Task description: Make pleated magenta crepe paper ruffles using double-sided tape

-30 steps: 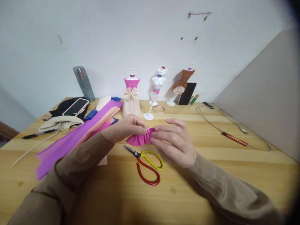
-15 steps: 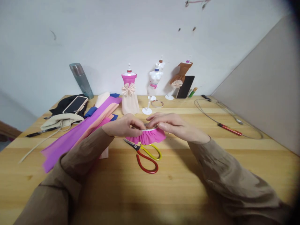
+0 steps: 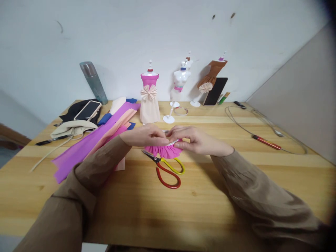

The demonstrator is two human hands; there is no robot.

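Note:
A gathered strip of pink crepe paper point(image 3: 166, 152), ruffled below a white top edge, hangs between my two hands. My left hand point(image 3: 147, 135) is closed on the left part of that edge. Thumb and fingers of my right hand point(image 3: 195, 140) pinch its right end, close to the left fingertips. Part of the strip is hidden behind my fingers. Just below the ruffle lie scissors point(image 3: 164, 169) with one red and one yellow handle, blades pointing left. Behind my hands a small mannequin point(image 3: 149, 92) wears a pink top and a cream skirt with a fan bow.
White mannequins point(image 3: 181, 82) and one in a brown dress point(image 3: 214, 71) stand near the wall. Purple crepe paper point(image 3: 86, 143), a phone point(image 3: 88, 110) and a bottle point(image 3: 93, 84) are at left. A looped cable point(image 3: 237, 125) and a red stick-like object point(image 3: 266, 141) lie right.
The view has shifted, so the tabletop things appear slightly right and higher. My left fingers have moved right along the strip's edge, closer to my right hand.

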